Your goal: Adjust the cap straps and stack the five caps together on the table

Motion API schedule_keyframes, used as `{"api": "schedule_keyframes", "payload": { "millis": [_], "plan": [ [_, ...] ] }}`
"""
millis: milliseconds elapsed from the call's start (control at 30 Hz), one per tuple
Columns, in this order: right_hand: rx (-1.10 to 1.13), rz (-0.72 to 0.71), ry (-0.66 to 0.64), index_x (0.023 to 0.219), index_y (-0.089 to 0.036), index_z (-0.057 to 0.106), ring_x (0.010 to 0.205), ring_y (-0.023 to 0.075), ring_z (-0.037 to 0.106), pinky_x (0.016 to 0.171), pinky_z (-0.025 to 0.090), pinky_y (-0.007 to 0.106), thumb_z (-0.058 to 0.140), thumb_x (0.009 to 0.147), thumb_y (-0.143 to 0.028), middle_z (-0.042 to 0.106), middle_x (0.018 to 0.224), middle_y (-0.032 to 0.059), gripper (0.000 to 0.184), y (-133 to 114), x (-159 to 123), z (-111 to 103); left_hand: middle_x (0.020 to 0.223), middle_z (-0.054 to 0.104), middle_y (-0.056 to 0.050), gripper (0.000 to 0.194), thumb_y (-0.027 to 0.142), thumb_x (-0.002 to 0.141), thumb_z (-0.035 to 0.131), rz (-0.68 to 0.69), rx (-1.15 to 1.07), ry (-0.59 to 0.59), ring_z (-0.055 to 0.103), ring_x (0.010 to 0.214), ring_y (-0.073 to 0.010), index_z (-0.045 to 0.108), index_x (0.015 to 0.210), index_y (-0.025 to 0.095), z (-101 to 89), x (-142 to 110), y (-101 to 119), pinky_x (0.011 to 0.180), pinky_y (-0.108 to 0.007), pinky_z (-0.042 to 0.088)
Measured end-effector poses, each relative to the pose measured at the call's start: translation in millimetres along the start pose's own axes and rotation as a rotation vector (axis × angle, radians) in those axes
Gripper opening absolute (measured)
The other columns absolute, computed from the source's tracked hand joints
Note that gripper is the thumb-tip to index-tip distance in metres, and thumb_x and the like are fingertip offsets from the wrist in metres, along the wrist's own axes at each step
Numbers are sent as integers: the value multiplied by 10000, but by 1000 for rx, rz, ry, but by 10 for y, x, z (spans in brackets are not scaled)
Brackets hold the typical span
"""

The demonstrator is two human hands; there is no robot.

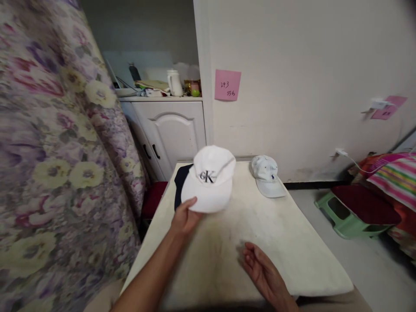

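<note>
A white baseball cap [212, 167] with dark letters on its front is held by the brim in my left hand [186, 215], thumb on top and the other fingers hidden underneath. Behind it, partly covered, lies a dark navy item [180, 184] on the table's far left. My right hand [264, 273] is over the near part of the table, palm turned up, fingers loosely curled and apart, holding nothing. At the far right corner of the table rests a pale blue cap [265, 171] with a small dark emblem, its brim pointing toward me.
The cream-covered table [286, 242] stands against the wall. A floral curtain [65, 173] hangs at left, beside a white cabinet [175, 130] with a white jug [174, 83] on top. A green stool [347, 221] with a dark red top stands on the right.
</note>
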State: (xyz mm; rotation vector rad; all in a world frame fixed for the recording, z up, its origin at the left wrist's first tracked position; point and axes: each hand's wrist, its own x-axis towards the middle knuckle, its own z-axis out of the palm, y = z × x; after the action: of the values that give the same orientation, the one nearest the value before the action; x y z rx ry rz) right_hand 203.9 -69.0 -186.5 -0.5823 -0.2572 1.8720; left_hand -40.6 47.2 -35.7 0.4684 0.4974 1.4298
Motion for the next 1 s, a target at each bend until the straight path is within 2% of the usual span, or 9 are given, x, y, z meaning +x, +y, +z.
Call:
{"api": "schedule_keyframes", "payload": {
  "millis": [67, 133, 200, 300, 400, 500, 633, 833, 1000],
  "plan": [
    [3, 7, -1, 1024, -218, 741, 848, 148, 711, 881, 540, 310, 784, 799, -303, 775, 941, 28, 244, 5, 5, -8, 1331, 652, -72, 688, -24, 818, 548, 144, -20, -14, 539, 1295, -265, 446, 1453, 220, 22, 347, 235, 1131, -420, 392],
    [4, 15, 5, 1022, -215, 742, 829, 146, 711, 855, 549, 303, 793, 791, -300, 775, 940, 30, 251, 8, 10, -8, 1329, 653, -78, 657, -37, 829, 541, 238, -67, 4, 558, 1275, -261, 469, 1432, 214, -66, 634, 390, 1117, -419, 408],
    [14, 19, 11, 1020, -201, 741, 797, 142, 711, 828, 554, 297, 808, 777, -292, 776, 937, 39, 267, 10, 17, -8, 1311, 665, -77, 642, -46, 845, 511, 263, -81, 31, 590, 1239, -241, 468, 1428, 218, -245, 831, 457, 1104, -413, 423],
    [48, 28, 16, 1019, -162, 735, 789, 138, 708, 833, 545, 292, 830, 758, -273, 777, 931, 66, 299, 13, 29, -5, 1227, 715, -75, 644, -69, 852, 444, 275, -93, 85, 658, 1143, -215, 460, 1431, 210, -563, 948, 432, 1069, -415, 461],
    [84, 47, 0, 1024, -140, 730, 803, 132, 705, 840, 536, 282, 824, 770, -246, 775, 928, 77, 291, 10, 37, 7, 1183, 735, -79, 641, -69, 854, 425, 265, -95, 109, 690, 1082, -210, 460, 1435, 200, -800, 916, 360, 1052, -418, 479],
    [98, 57, -20, 1026, -138, 728, 802, 131, 704, 825, 539, 279, 802, 794, -220, 773, 931, 76, 257, 0, 33, 29, 1194, 731, -69, 646, -64, 854, 438, 251, -91, 118, 694, 1076, -205, 467, 1435, 217, -911, 832, 329, 1054, -406, 482],
    [102, 62, -16, 1019, -136, 730, 806, 133, 704, 847, 536, 289, 803, 793, -219, 774, 932, 82, 251, -5, 24, 44, 1175, 741, -54, 655, -66, 864, 441, 232, -77, 169, 708, 1041, -191, 459, 1445, 236, -981, 690, 303, 1043, -383, 497],
    [104, 67, -17, 1007, -139, 732, 821, 134, 703, 864, 529, 295, 816, 778, -219, 773, 940, 76, 257, 4, 39, 14, 1092, 767, -74, 625, -74, 865, 460, 141, -29, 275, 736, 956, -194, 480, 1427, 199, -1063, 420, 130, 947, -357, 571],
    [93, 64, -20, 1009, -139, 730, 811, 129, 703, 862, 528, 290, 818, 774, -214, 773, 931, 73, 261, 3, 41, 11, 1017, 777, -69, 593, -90, 849, 469, 77, 36, 378, 752, 842, -179, 530, 1372, 183, -1073, 372, 180, 812, -301, 624]
  ]
}}
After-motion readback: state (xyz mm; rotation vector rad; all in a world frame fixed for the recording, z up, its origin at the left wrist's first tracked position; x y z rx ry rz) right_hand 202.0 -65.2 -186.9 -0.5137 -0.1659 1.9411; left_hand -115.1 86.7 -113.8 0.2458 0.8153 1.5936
